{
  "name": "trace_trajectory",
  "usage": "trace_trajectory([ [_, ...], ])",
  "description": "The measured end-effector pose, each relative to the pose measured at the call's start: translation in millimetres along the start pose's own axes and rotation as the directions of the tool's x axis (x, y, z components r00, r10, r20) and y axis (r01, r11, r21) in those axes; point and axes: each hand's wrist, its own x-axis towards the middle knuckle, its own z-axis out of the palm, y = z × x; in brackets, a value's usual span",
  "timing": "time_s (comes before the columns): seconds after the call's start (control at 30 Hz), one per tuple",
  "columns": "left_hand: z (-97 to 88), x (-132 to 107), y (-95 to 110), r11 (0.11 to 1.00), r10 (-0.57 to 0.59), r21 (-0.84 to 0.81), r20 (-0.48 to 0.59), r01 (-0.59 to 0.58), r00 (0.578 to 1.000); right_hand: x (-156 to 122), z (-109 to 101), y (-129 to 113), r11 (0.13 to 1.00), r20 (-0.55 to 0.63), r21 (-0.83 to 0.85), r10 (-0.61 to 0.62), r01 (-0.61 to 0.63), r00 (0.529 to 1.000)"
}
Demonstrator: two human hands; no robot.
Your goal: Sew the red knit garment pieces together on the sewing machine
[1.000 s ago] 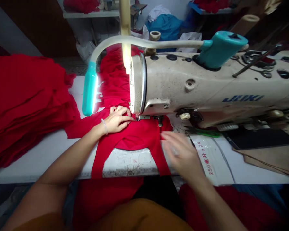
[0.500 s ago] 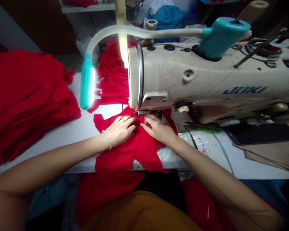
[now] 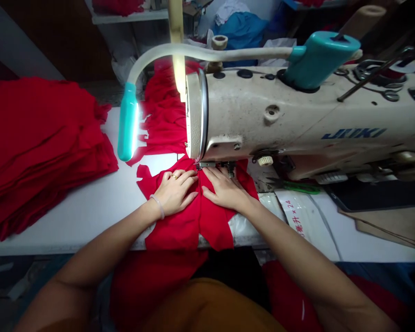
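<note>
A red knit fabric piece lies on the table under both hands, its edge running to the presser foot of a cream Juki sewing machine. My left hand, wearing a ring and a pale bangle, presses the fabric flat just before the foot. My right hand lies beside it, fingertips close to the foot, also flat on the cloth. More red fabric bunches behind the machine head.
A tall stack of red fabric lies to the left on the white table. A teal lamp arches over the needle area. Green-handled scissors, a printed plastic bag and a black phone lie to the right.
My right hand has come in from the right and settled on the fabric beside my left hand. The fabric is now gathered under both hands, closer to the presser foot.
</note>
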Motion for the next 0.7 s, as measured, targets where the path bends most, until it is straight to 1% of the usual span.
trace_trajectory([
  [0.03,-0.4,-1,0,1.000,0.010,-0.005,-0.007,-0.010,1.000,-4,1,0,1.000,-0.026,-0.016,-0.020,0.020,0.999],
  [0.1,-0.9,-4,1,0.999,0.042,-0.011,-0.013,-0.042,0.999,-13,3,-1,0.993,-0.117,-0.051,-0.114,0.108,0.987],
  [0.17,-0.9,-4,0,0.998,0.068,-0.005,-0.010,-0.068,0.998,-24,6,-3,0.969,-0.224,-0.080,-0.245,0.233,0.943],
  [0.23,-1.1,-1,-2,0.997,0.075,0.010,-0.008,-0.075,0.997,-32,6,-5,0.936,-0.286,-0.099,-0.351,0.337,0.892],
  [0.27,-1.8,2,-4,0.997,0.072,0.017,-0.008,-0.072,0.997,-34,5,-5,0.922,-0.291,-0.104,-0.386,0.372,0.875],
  [0.33,-5.1,8,-7,0.998,0.061,0.022,-0.007,-0.061,0.998,-37,-2,-4,0.901,-0.245,-0.097,-0.433,0.423,0.867],
  [0.4,-10.6,6,-5,0.998,0.055,0.010,-0.010,-0.055,0.998,-37,-12,0,0.891,-0.137,-0.065,-0.454,0.450,0.880],
  [0.43,-13.1,1,0,0.999,0.053,-0.008,-0.026,-0.053,0.998,-37,-18,4,0.890,-0.072,-0.060,-0.455,0.452,0.887],
  [0.47,-14.8,-9,8,0.998,0.042,-0.038,-0.055,-0.044,0.998,-37,-24,8,0.890,-0.008,-0.078,-0.452,0.450,0.892],
  [0.53,-12.7,-39,31,0.993,-0.015,-0.122,-0.148,-0.004,0.989,-37,-34,15,0.872,0.083,-0.188,-0.445,0.452,0.892],
  [0.57,-8.4,-58,45,0.984,-0.081,-0.174,-0.193,0.047,0.978,-37,-38,18,0.849,0.104,-0.259,-0.449,0.460,0.888],
  [0.6,-2.0,-78,58,0.979,-0.134,-0.182,-0.233,0.092,0.963,-38,-40,20,0.819,0.115,-0.318,-0.466,0.477,0.877],
  [0.63,5.6,-97,70,0.983,-0.152,-0.139,-0.241,0.121,0.958,-39,-41,21,0.785,0.121,-0.353,-0.501,0.509,0.857],
  [0.67,13.8,-114,78,0.986,-0.167,-0.059,-0.233,0.157,0.958,-41,-42,20,0.750,0.122,-0.363,-0.550,0.553,0.826],
  [0.7,21.4,-129,81,0.975,-0.212,0.015,-0.225,0.221,0.951,-44,-42,18,0.717,0.118,-0.358,-0.601,0.599,0.790],
])
